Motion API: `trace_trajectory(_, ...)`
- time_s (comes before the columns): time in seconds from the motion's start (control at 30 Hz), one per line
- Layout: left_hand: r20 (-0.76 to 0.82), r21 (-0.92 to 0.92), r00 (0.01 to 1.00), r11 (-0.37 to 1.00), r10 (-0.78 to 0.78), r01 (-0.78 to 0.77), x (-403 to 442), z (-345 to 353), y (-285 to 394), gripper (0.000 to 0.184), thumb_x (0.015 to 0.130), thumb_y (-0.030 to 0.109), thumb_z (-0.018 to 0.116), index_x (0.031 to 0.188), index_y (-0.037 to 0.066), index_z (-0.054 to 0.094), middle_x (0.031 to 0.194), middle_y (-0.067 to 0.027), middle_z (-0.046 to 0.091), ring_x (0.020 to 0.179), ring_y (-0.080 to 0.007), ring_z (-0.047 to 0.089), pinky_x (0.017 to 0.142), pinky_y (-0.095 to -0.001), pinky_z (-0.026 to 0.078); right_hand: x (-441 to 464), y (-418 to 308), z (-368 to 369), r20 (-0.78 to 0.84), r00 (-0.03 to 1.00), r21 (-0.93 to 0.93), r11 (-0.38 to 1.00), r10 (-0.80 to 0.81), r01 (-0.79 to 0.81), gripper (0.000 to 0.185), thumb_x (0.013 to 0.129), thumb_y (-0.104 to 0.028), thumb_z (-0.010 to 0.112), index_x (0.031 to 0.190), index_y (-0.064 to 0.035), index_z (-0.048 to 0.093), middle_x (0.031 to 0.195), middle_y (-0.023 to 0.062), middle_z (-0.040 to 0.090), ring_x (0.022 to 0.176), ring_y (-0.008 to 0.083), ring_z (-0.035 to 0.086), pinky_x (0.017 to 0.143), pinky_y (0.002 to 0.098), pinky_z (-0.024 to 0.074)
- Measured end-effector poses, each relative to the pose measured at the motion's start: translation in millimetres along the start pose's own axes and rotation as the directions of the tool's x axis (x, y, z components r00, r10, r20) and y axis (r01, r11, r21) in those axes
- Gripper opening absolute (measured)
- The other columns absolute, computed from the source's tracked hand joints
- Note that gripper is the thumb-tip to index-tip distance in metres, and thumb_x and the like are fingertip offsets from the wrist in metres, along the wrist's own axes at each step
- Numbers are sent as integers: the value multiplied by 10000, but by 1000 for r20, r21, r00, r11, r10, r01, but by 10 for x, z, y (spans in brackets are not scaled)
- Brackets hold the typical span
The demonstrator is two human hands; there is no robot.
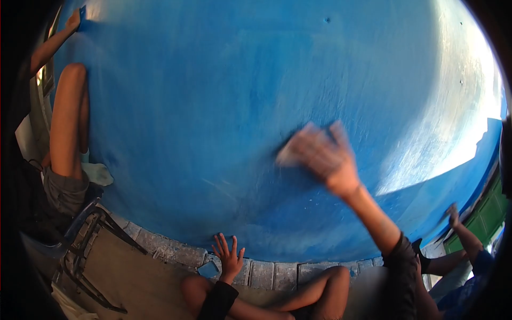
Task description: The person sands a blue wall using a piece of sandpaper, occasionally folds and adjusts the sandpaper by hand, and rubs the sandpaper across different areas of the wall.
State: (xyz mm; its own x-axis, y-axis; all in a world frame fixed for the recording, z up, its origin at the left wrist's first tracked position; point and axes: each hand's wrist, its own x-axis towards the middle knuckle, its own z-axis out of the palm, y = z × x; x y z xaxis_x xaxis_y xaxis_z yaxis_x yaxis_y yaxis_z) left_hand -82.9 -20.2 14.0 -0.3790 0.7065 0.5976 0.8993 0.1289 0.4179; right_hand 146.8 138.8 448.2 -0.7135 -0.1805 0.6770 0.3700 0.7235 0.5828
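Observation:
My right hand [325, 160] is blurred against the blue wall [213, 106]. Under its fingers is a pale flat piece [288, 154], pressed to the painted surface; what it is made of is too smeared to tell. Low down, my left hand [229, 260] has its fingers spread near the foot of the wall and holds nothing. Just left of its wrist, a small blue square piece [208, 269] lies by the row of grey blocks [261, 274].
At the left, a person by a dark-framed chair [82, 250] holds a blue piece [82, 17] to the wall. Another person's hand [453, 216] reaches to the wall at lower right, near a green panel [482, 218]. Bright sunlight falls on the wall's right side.

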Motion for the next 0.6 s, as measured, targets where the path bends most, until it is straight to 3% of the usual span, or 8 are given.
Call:
trace_trajectory(0.07, 1, -27, 1000, 1000, -14, 14, -77, -12, -35, 573, 1021, 344, 511, 1539, 177, 332, 1633, -231, 51, 1493, -478, 23, 1110, -708, 45, 240, 355, -260, -272, 937, -151, 952, 220, -267, 511, 782, -54, 694, 1280, -165, 664, 1389, 0, 599, 1371, 227, 481, 1185, 568, 212)
trace_trajectory(0.1, -4, -30, 1000, 1000, -8, 8, -59, 3, -58, 572, 1019, 332, 516, 1539, 179, 333, 1633, -232, 49, 1493, -479, 23, 1110, -707, 44, 282, 394, -251, -280, 938, -158, 954, 202, -253, 511, 782, -54, 694, 1280, -165, 664, 1389, 0, 599, 1371, 227, 481, 1185, 568, 212)
trace_trajectory(0.2, -23, -45, 1000, 999, 0, -1, -2, 34, -41, 568, 1014, 311, 526, 1534, 175, 344, 1632, -234, 49, 1492, -481, 26, 1110, -705, 51, 223, 222, 61, -425, 828, -69, 899, 365, -431, 415, 854, -52, 687, 1260, -132, 671, 1391, 30, 595, 1367, 276, 482, 1158, 604, 215)
trace_trajectory(0.23, -23, -58, 1000, 998, 1, -2, -54, 21, -37, 565, 1010, 302, 530, 1530, 169, 353, 1631, -236, 52, 1490, -484, 29, 1110, -705, 58, 156, 9, 218, -404, 847, -15, 924, 345, -383, 413, 854, -63, 658, 1260, -136, 673, 1377, 42, 607, 1370, 276, 481, 1161, 604, 208)
trace_trajectory(0.3, -12, -45, 1000, 999, -2, 1, -17, -43, 4, 572, 1014, 295, 525, 1538, 163, 333, 1635, -225, 27, 1494, -473, 20, 1108, -707, 67, -22, -606, 435, -157, 937, 122, 948, 311, -294, 480, 855, -80, 545, 1326, -121, 627, 1413, 49, 579, 1387, 253, 459, 1170, 587, 201)
trace_trajectory(0.37, 11, -28, 1000, 1000, 2, -2, -76, -113, 22, 580, 1019, 287, 520, 1545, 157, 314, 1639, -214, 2, 1498, -463, 11, 1106, -708, 76, -316, -1268, 727, 93, 987, 246, 958, 129, -148, 534, 864, -80, 513, 1395, -110, 566, 1531, 26, 446, 1453, 211, 347, 1184, 552, 215)
trace_trajectory(0.43, 85, 49, 996, 999, -2, -2, -74, -164, -25, 587, 1025, 317, 502, 1550, 149, 303, 1637, -216, 15, 1497, -456, 44, 1117, -679, 114, -722, -1844, 1114, 204, 977, 330, 944, -67, -4, 544, 864, -122, 525, 1407, -119, 554, 1569, 11, 387, 1479, 190, 288, 1197, 524, 224)
trace_trajectory(0.6, 46, -107, 998, 993, -40, 45, -162, -149, -163, 592, 1024, 359, 489, 1546, 139, 316, 1637, -218, 18, 1482, -465, 100, 1127, -641, 159, -1156, -1934, 1328, 157, 958, 301, 936, -239, 184, 516, 833, -193, 574, 1348, -172, 615, 1506, -7, 473, 1474, 164, 289, 1218, 526, 204)
